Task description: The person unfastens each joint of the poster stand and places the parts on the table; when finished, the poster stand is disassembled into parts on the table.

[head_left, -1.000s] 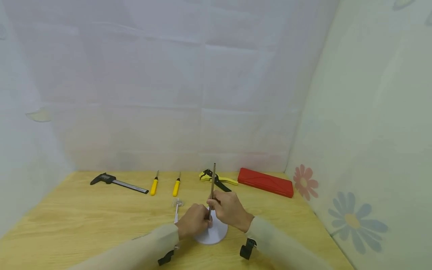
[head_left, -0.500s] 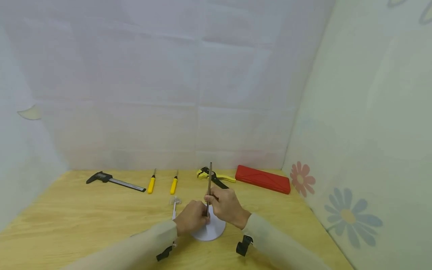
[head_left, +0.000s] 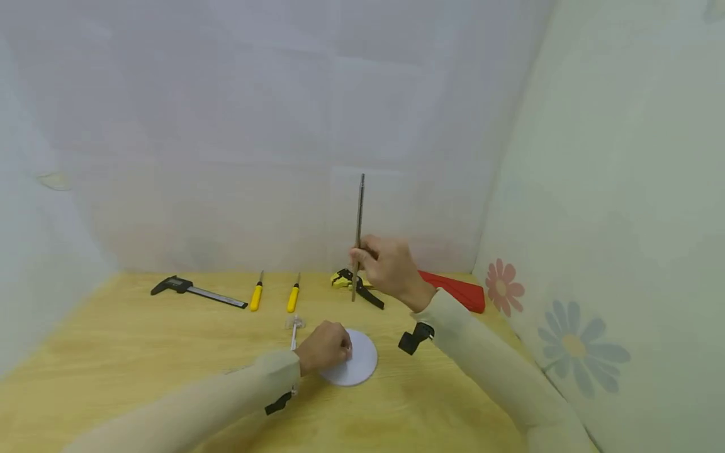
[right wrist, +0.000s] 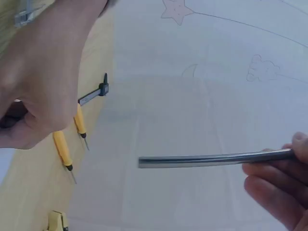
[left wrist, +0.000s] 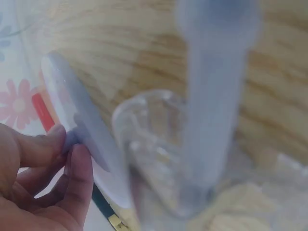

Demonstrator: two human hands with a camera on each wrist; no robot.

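holding a thin metal rod (head_left: 359, 236) up in the air, the right hand (head_left: 385, 267) has its fingers and thumb curled round the lower part of the rod. the rod stands almost straight up, and its bottom end hangs well above the desk (head_left: 141, 358). in the right wrist view the rod (right wrist: 211, 159) sticks out from the fingers (right wrist: 274, 187) with a pale wall behind it.

the left hand (head_left: 325, 347) rests low on the desk at the left edge of a white round disc (head_left: 359, 362). in the left wrist view its fingertips (left wrist: 72, 159) pinch the edge of the disc (left wrist: 77, 120). a small clear plastic piece with a white stem (head_left: 294, 330) lies on the desk just beside the left hand, toward the back; up close it looks blurry (left wrist: 159, 144).

along the back of the desk lie more things, well apart from the disc. from left to right there is a black and grey caliper (head_left: 195, 290), two yellow screwdrivers (head_left: 257, 296) (head_left: 292, 297), a yellow and black plier tool (head_left: 354, 283) partly behind the rod, and a flat red case (head_left: 455, 290) partly behind the right wrist. the wall on the right has flower pictures (head_left: 501, 287) on it.
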